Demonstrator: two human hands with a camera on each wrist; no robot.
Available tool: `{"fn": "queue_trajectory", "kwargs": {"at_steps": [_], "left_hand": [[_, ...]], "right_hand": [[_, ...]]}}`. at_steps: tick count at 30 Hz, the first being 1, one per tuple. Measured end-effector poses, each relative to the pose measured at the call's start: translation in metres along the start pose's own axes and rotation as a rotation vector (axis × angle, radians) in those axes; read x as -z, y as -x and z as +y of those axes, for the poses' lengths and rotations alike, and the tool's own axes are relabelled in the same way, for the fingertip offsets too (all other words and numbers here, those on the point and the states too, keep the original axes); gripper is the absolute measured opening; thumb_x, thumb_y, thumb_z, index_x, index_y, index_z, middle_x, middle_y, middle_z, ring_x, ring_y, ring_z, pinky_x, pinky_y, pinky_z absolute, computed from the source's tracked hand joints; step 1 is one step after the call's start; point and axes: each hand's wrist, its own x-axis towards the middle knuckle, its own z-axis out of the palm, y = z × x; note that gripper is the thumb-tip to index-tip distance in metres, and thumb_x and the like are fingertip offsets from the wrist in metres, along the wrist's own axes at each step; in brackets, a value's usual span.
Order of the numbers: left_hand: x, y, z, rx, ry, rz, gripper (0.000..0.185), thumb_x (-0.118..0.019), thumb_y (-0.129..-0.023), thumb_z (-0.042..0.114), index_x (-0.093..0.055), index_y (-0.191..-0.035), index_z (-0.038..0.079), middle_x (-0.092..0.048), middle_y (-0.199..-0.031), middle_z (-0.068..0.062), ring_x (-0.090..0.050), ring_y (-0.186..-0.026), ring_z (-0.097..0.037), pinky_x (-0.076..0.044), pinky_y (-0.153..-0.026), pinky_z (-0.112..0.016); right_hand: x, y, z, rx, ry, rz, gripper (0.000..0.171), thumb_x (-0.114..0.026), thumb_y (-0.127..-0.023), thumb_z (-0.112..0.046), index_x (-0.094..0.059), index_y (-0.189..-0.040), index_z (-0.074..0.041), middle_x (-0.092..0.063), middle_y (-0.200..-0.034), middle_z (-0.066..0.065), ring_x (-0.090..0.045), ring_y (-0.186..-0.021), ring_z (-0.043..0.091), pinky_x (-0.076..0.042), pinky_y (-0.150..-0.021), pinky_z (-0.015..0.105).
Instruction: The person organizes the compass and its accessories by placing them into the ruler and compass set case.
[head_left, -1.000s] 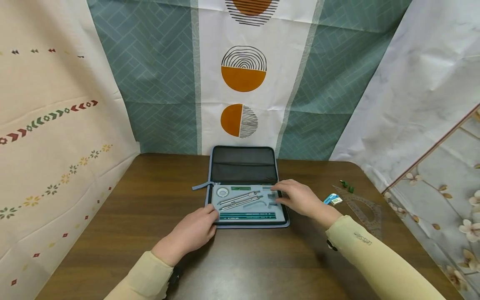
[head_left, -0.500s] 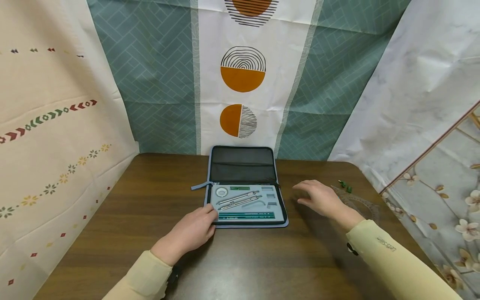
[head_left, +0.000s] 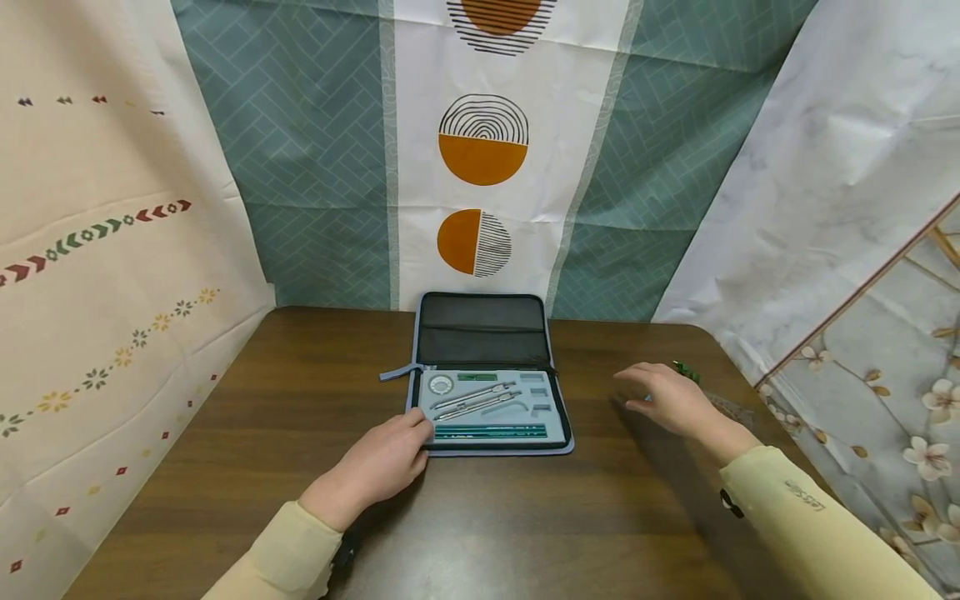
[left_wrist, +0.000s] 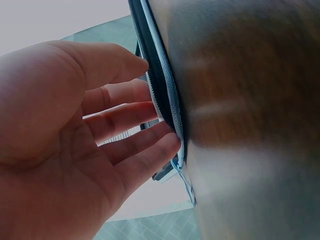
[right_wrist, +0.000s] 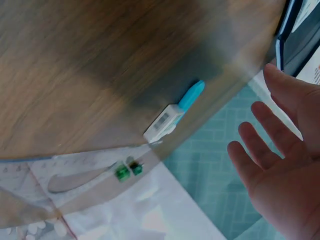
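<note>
An open blue zip case (head_left: 558, 421) lies on the brown table (head_left: 300, 400), its dark lid (head_left: 483, 329) folded back. Its grey tray holds two metal compasses (head_left: 480, 396), green pencils (head_left: 491, 431) and small parts. My left hand (head_left: 382, 462) rests at the case's near left corner, and its fingers (left_wrist: 130, 142) lie straight along the zip edge (left_wrist: 167, 100). My right hand (head_left: 667, 396) hovers with fingers spread to the right of the case and holds nothing. Below the right hand (right_wrist: 280, 170) lies a blue and white eraser-like piece (right_wrist: 172, 112).
Two small green pieces (head_left: 686, 371) (right_wrist: 127, 170) and a clear plastic set square (right_wrist: 30, 185) lie near the table's right edge. Printed cloth backdrops (head_left: 480, 167) hang close behind and on both sides of the table.
My right hand has left the case's tray and moved right, over the table near the small items. The left hand and the case have stayed in place.
</note>
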Motion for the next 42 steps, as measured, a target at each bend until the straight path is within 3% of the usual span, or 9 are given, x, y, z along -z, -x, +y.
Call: {"fn": "queue_trajectory", "kwargs": {"at_steps": [8, 16, 23, 42], "left_hand": [[-0.001, 0.0, 0.0, 0.004, -0.003, -0.003, 0.012, -0.078, -0.096, 0.002, -0.071, -0.106, 0.005, -0.06, -0.1, -0.003, -0.061, -0.087, -0.022, -0.058, -0.078, -0.041], [0.001, 0.0, 0.001, -0.006, -0.006, 0.015, 0.012, -0.077, -0.096, 0.001, -0.071, -0.105, 0.005, -0.059, -0.099, -0.003, -0.061, -0.086, -0.022, -0.057, -0.077, -0.04], [0.001, 0.0, 0.002, 0.014, 0.004, 0.002, 0.011, -0.077, -0.096, 0.002, -0.071, -0.105, 0.005, -0.059, -0.099, -0.003, -0.061, -0.086, -0.022, -0.057, -0.077, -0.041], [-0.001, 0.0, 0.0, 0.0, -0.001, 0.02, 0.013, -0.079, -0.095, 0.002, -0.071, -0.105, 0.005, -0.06, -0.099, -0.003, -0.061, -0.085, -0.022, -0.057, -0.075, -0.041]], "right_hand": [[0.004, 0.01, 0.013, -0.081, -0.028, -0.091, 0.055, -0.091, -0.089, -0.005, -0.071, -0.14, -0.002, -0.069, -0.14, 0.023, -0.064, -0.126, 0.051, -0.058, -0.093, 0.063], [0.002, 0.016, 0.026, -0.082, -0.051, -0.14, 0.055, -0.091, -0.089, -0.007, -0.07, -0.139, 0.001, -0.067, -0.14, 0.026, -0.064, -0.127, 0.051, -0.057, -0.096, 0.064], [0.002, 0.022, 0.032, -0.121, -0.043, -0.17, 0.052, -0.087, -0.09, 0.0, -0.071, -0.139, 0.001, -0.062, -0.146, 0.032, -0.054, -0.138, 0.059, -0.054, -0.098, 0.07], [-0.008, 0.027, 0.042, -0.114, -0.038, -0.16, 0.037, -0.085, -0.095, -0.005, -0.074, -0.131, 0.001, -0.061, -0.141, 0.034, -0.069, -0.119, 0.052, -0.06, -0.089, 0.062]]}}
